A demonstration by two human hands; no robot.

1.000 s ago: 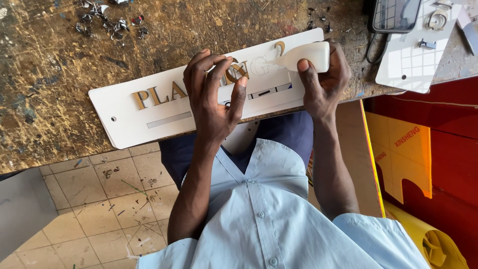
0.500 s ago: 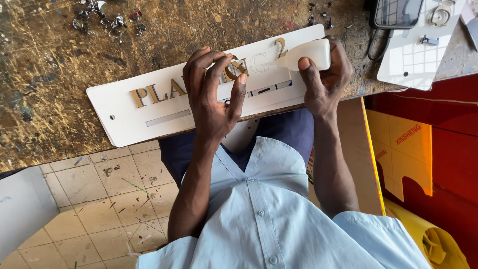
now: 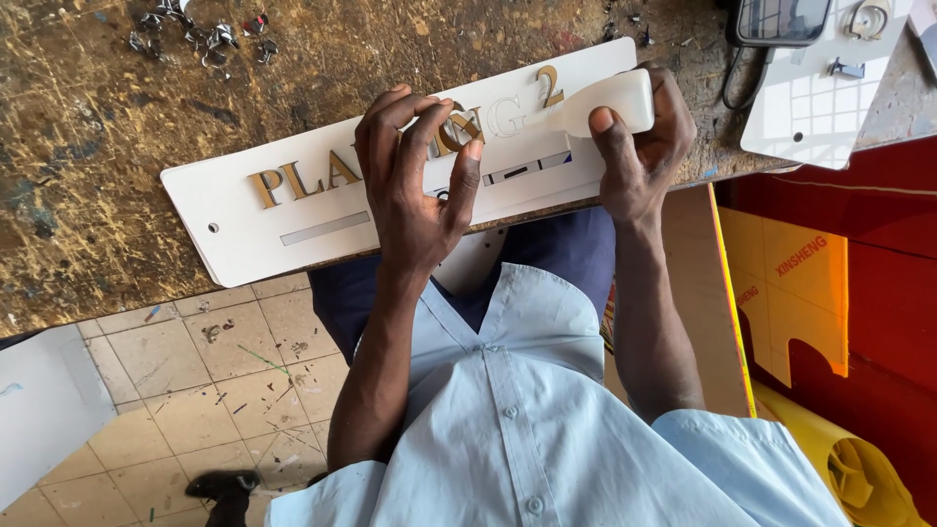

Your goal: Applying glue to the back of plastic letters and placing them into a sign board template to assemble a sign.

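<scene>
Apparently to seat it, the left hand [image 3: 415, 185] pinches 1 small gold letter [image 3: 457, 125] against the long white rectangular sign plate [image 3: 293, 210] on the scarred brown worktop [image 3: 88, 127]. Just right of that grip, the right hand [image 3: 639, 146] clasps a white squeeze bottle [image 3: 610, 101], nozzle toward the letter. Fingers hide the middle letters.

Sign plate [image 3: 293, 210]: smooth white plastic, slight sheen. On it, gold letters [image 3: 298, 181], metallic-looking, glossy. Workbench [image 3: 88, 127] under the plate: rough, scarred wood, stained yellow-brown, matt. Small white bottle [image 3: 610, 102] at the plate's end: smooth matt plastic. Metal bits [image 3: 195, 34] beyond the plate: shiny. Shirt [image 3: 547, 439]: pale blue cloth.
</scene>
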